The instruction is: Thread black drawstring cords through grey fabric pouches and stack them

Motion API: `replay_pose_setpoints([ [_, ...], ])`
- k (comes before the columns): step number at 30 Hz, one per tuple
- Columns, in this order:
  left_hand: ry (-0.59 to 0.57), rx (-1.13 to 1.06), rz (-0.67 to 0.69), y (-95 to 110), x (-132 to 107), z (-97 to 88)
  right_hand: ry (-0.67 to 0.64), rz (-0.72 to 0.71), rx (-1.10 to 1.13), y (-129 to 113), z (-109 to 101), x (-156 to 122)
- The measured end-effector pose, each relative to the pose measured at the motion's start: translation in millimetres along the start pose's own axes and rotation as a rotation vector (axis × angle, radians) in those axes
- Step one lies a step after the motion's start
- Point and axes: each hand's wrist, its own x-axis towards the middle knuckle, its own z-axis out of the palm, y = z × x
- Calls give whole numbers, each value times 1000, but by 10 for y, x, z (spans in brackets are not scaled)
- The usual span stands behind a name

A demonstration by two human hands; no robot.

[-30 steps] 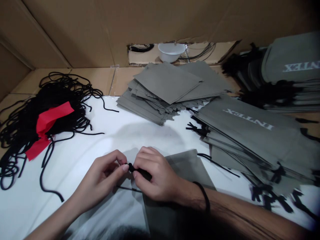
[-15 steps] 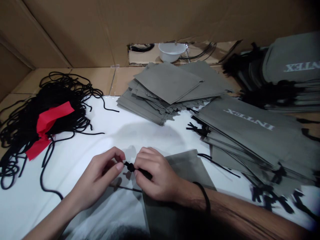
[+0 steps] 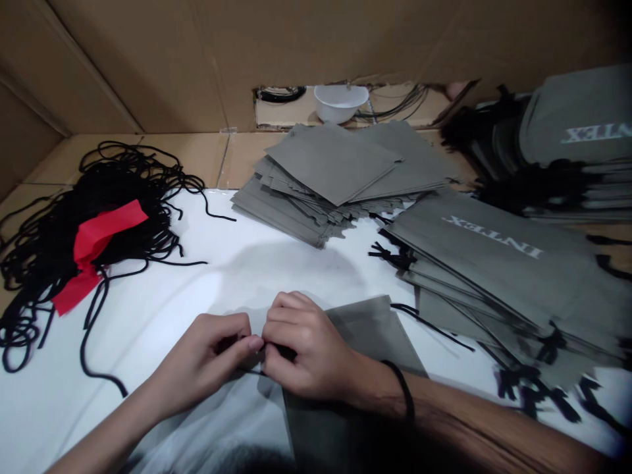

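Note:
My left hand (image 3: 217, 349) is closed in a pinch, thumb against fingers, its tips touching those of my right hand (image 3: 309, 345). The right hand is curled shut beside it. Both grip a black cord, mostly covered by the fingers; a short stretch shows just beneath the fingertips. The knot in it is hidden now. Under my right wrist lies a grey fabric drawstring bag (image 3: 378, 329), flat on the white surface. From its far right corner a black drawstring (image 3: 434, 324) trails to the right.
A tangled bundle of black cords (image 3: 123, 230) with a red strip (image 3: 106, 230) lies left. Plain grey bags (image 3: 336, 161) are piled behind my hands. INTEX-printed bags (image 3: 494, 243) lie right, with another stack (image 3: 573, 125) behind. A white bowl (image 3: 340, 105) shows through a cardboard cutout.
My left hand has moved right and its fingertips have closed in against the right hand. The black knot visible between the hands before is now covered.

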Motion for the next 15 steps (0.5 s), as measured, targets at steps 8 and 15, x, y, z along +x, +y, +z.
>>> replay_pose_setpoints([
  [8, 99, -282, -154, 9, -2, -50, 43, 13, 23, -6, -16, 21],
  [15, 107, -183, -123, 25, 13, -79, 78, 15, 52, -2, -6, 12],
])
